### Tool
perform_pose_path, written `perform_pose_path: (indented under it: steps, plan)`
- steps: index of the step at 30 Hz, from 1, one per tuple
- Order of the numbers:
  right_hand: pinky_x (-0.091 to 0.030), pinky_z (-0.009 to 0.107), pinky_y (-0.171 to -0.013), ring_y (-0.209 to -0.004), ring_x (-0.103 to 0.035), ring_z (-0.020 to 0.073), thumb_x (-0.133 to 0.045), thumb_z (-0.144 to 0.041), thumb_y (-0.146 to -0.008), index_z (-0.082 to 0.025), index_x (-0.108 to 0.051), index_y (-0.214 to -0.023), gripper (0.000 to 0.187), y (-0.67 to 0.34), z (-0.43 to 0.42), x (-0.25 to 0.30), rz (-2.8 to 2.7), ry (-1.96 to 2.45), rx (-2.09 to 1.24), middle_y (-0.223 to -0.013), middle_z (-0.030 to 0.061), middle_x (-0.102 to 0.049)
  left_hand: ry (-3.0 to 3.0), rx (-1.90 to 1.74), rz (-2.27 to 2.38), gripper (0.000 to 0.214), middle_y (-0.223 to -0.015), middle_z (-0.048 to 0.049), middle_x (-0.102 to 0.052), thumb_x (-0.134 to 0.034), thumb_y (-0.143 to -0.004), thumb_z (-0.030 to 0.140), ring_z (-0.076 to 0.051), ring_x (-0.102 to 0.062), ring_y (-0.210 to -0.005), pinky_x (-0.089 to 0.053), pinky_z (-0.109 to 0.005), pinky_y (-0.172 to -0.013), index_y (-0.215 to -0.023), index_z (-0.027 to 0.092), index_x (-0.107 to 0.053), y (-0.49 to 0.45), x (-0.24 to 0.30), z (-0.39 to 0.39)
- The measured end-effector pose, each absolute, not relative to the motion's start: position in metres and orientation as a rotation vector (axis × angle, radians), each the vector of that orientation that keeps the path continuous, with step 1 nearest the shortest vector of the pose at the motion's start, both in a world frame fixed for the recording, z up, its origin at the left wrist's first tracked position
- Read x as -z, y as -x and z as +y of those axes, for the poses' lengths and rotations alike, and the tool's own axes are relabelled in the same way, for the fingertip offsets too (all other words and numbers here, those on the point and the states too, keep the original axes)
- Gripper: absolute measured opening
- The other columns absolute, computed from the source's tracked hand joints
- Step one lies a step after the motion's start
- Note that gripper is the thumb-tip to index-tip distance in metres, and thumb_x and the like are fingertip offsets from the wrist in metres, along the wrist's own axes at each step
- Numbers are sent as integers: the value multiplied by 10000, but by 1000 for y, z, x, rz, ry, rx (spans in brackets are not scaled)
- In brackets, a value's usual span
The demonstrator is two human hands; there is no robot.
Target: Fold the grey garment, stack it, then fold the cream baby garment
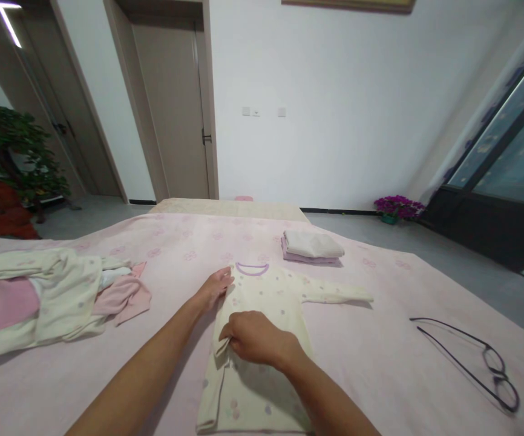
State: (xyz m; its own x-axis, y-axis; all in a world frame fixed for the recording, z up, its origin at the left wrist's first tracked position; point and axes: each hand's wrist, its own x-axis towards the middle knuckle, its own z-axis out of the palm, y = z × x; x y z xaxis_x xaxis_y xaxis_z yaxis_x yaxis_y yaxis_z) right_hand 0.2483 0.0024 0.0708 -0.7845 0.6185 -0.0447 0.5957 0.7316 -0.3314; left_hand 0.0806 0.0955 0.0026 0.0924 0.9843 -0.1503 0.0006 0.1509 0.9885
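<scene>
While the cream long-sleeved top [268,306] was spread on the pink flowered sheet [362,363], a fold [222,347] was pinched by the fingers of the right hand [253,336]; its shoulder was touched by the left hand [215,288], whose grip could not be told. Folded clothes [313,244] were stacked beyond, crumpled garments [66,297] heaped left, eyeglasses [498,378] laid right.

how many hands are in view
2: the left hand at the shoulder of the cream top, the right hand pinching its cloth lower down.
</scene>
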Motion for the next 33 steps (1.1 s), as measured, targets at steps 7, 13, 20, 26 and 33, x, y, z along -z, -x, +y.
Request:
perform_pose_path:
  steps: [7,13,20,26,33]
  plan:
    - [-440,277,-732,-882,-649,217,-539,-185,-820,-215,-734,-1043,297,-235,-10,-62,-2889,946,-508,-985,73,-701,-1284,-1023,1462,594,-1067,-111,-750,-712,-691,154,-253,-704,-961,-536,-314,-815,-1278,141,-620,-79,2,113]
    - [-430,251,-815,-934,-615,173,-496,-133,-834,-278,-693,-1115,373,-240,-15,-63,-2655,933,-594,-1022,16,-681,-1417,-962,1678,469,-1013,-82,-763,-688,-716,150,-248,-695,-985,-517,-294,-820,-1185,155,-681,-78,8,123]
    - [-392,275,-729,-847,-546,193,-619,-331,-852,-211,-693,-965,181,-252,-37,-43,-2813,826,-502,-920,47,-630,-1564,-861,1837,330,-1038,-78,-751,-621,-806,224,-216,-685,-987,-484,-260,-816,-1125,163,-683,-80,12,127]
    - [-406,282,-833,-908,-577,182,-616,-288,-866,-259,-716,-1029,194,-271,-44,-42,-2790,665,-653,-974,28,-665,-1601,-748,2071,532,-1247,-173,-640,-653,-781,343,-289,-626,-1122,-458,-332,-862,-1273,164,-559,-82,8,132]
    - [-384,303,-983,-1107,-576,207,-513,-212,-923,-180,-666,-1187,306,-330,41,-32,-2257,1393,-418,-1183,78,-673,-1565,-577,2103,326,-1047,-128,-723,-666,-746,454,-286,-672,-967,-441,-314,-741,-950,201,-678,-74,2,137]
